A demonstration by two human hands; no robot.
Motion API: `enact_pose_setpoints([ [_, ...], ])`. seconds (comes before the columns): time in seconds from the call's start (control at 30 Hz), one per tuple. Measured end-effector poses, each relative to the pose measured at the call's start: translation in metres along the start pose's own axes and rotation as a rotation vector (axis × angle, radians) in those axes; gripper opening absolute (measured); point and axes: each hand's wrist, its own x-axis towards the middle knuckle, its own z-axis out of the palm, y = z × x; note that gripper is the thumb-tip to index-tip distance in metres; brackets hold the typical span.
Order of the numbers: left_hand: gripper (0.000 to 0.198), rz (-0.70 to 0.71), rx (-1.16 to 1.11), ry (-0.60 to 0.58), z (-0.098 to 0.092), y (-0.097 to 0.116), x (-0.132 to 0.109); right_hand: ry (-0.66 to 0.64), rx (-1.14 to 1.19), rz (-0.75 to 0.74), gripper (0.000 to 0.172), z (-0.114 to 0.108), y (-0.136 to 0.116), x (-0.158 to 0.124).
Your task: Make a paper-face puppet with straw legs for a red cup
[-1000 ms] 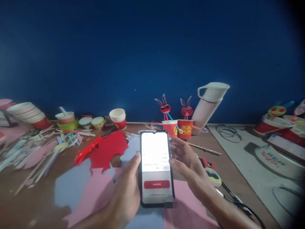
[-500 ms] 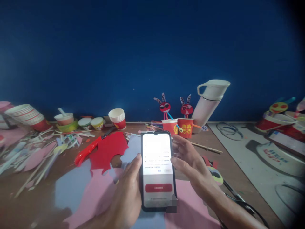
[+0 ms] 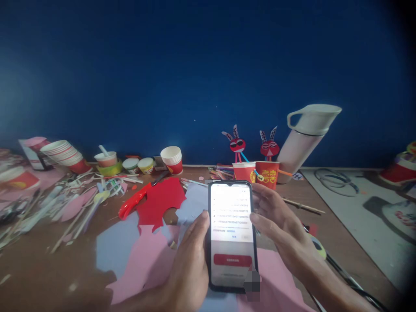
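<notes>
A black smartphone [image 3: 231, 234] with a lit screen stands upright in front of me over the table. My left hand [image 3: 188, 268] grips its left edge and lower back, the thumb lying along the side. At the phone's right edge, my right hand [image 3: 279, 229] has curled fingers touching it, thumb near the screen. Beneath the phone lie pink paper [image 3: 143, 264], pale blue paper [image 3: 113, 247] and a jagged red paper piece [image 3: 160, 201].
Red-handled scissors [image 3: 133, 203] lie left of the red paper. Two red cup figures [image 3: 256, 167] and a white thermos jug [image 3: 303, 138] stand at the blue wall. Paper cups [image 3: 172, 158], a cup stack [image 3: 63, 154], paste tubs and paper scraps crowd the left. A grey mat [image 3: 354, 208] lies right.
The view has swung left, so everything sits further right in the picture. The list on the phone screen has grown longer. Both hands keep their hold on the phone.
</notes>
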Motion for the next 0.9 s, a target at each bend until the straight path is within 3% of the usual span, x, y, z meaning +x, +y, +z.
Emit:
enact_pose_setpoints([
  [0.13, 0.042, 0.002, 0.006, 0.044, -0.0014, -0.0013, -0.0002, -0.005, -0.015, 0.007, 0.048, -0.0008, -0.0004, -0.0007],
  [0.73, 0.038, 0.013, 0.029, -0.012, 0.0035, 0.0006, 0.0009, 0.04, -0.052, 0.027, 0.057, -0.002, -0.0027, 0.0041],
  [0.9, 0.039, 0.004, 0.036, 0.047, 0.0043, -0.0007, 0.0002, 0.039, -0.009, 0.037, 0.058, -0.0035, -0.0037, 0.0037],
])
